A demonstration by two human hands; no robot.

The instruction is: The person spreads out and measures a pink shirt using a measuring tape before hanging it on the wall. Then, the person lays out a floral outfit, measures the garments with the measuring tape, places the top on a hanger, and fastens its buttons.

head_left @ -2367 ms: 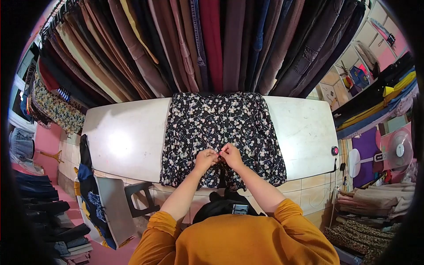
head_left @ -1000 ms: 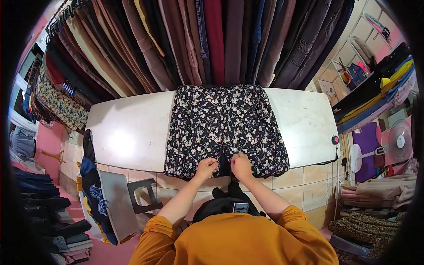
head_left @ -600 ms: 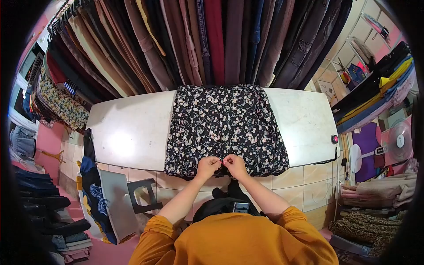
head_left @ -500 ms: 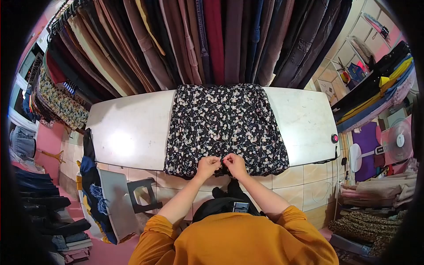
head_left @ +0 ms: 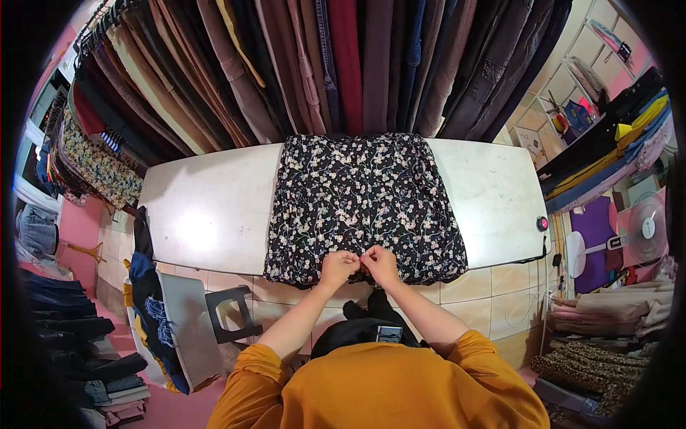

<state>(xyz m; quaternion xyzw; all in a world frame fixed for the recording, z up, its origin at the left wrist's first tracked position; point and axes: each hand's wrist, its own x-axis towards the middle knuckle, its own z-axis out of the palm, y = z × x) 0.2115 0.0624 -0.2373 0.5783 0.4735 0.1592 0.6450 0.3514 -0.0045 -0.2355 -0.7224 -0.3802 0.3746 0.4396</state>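
A black floral garment (head_left: 363, 200) lies spread over the middle of the white table (head_left: 207, 207), its lower edge at the table's front edge. My left hand (head_left: 339, 269) pinches the cloth near the middle of that lower edge. Close on its right, my right hand (head_left: 380, 265) pinches the cloth too, the fingertips of both hands almost touching. Whatever small detail lies between the fingertips is too small to make out.
Many trousers (head_left: 346, 68) hang on a rack behind the table. A round dark object with a red top (head_left: 542, 224) sits at the table's right edge. A fan (head_left: 647, 229) stands at right, a chair with clothes (head_left: 187, 329) at lower left, folded clothes (head_left: 604, 311) at lower right.
My hands came apart, with a gap in the cloth between them, then met again with the front opening closed. Since about half a second ago, they have barely moved.
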